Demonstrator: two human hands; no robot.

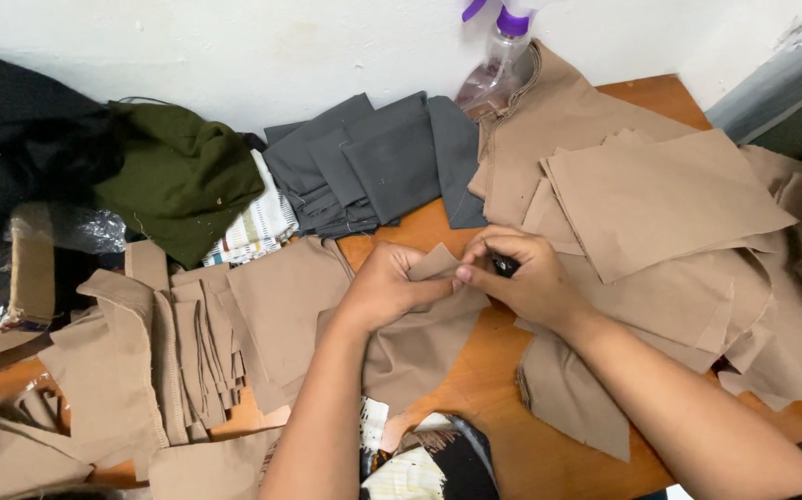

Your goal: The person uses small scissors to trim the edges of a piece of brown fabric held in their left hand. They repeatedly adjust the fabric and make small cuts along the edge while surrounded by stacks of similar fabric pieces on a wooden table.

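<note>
**Both hands pinch one tan fabric piece at mid-frame**

The left hand [387, 287] and right hand [521, 273] meet, fingers closed on the tan fabric piece [419, 338], which hangs below them toward the lower frame over the wooden tabletop [489, 389]. The right hand also grips a small dark tool [505, 266].

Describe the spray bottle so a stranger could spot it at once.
Look along the white wall at the table's far edge, above the tan cloth pile. The spray bottle leans there beside the grey fabric stack: clear plastic with a purple trigger top, the only bottle among cloth.
</note>
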